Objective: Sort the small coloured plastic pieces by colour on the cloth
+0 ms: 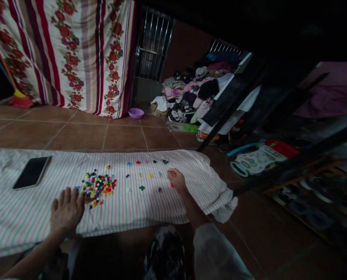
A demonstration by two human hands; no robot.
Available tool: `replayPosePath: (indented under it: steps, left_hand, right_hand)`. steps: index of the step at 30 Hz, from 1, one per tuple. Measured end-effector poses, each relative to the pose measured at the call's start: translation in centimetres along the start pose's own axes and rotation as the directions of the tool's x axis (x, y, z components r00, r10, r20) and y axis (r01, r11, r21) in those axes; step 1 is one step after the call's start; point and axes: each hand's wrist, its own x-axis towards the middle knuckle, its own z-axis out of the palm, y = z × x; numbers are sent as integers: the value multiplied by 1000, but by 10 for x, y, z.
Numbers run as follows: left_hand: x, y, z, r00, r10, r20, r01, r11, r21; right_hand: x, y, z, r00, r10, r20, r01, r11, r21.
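My left hand [67,208] lies flat on a striped cloth [117,217], fingers stretched out, just left of a heap of small multicoloured pieces [99,188]. To the right of the heap, several small groups of pieces are laid out by colour, among them a green group [142,188], a yellow one [150,175] and a red one [138,162]. At the right end of these groups is my right hand [176,179], its fingers pinched low over the cloth. What they hold, if anything, is too small to make out. An orange piece [171,185] shows beside that hand.
A dark-screened phone [32,172] rests on the cloth at far left. Beyond lie a tiled floor [82,132], a purple basin [136,113] and a large pile of clothes [196,89]. On the right are a dark metal post [220,124] and a plastic toy [255,158].
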Motion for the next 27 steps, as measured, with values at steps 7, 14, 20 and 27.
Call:
replayPosePath:
  steps: [7,14,20,27]
  left_hand:
    - [1,-3,9,1000,23,14,-24,996,81]
    - [2,-2,14,1000,-12,-2,12,996,88]
    - [4,-1,16,1000,-19,-24,21,994,106]
    - [4,-1,20,999,-40,-34,43,992,116]
  right_hand:
    - [47,10,-3,995,-27,-92,8,980,-199]
    - [88,19,10,991,-14,-135,-27,956,-293]
    - [113,22,17,993,-47,-109,2,924,-383]
    - [117,25,23,997,-43,-58,11,884,-467]
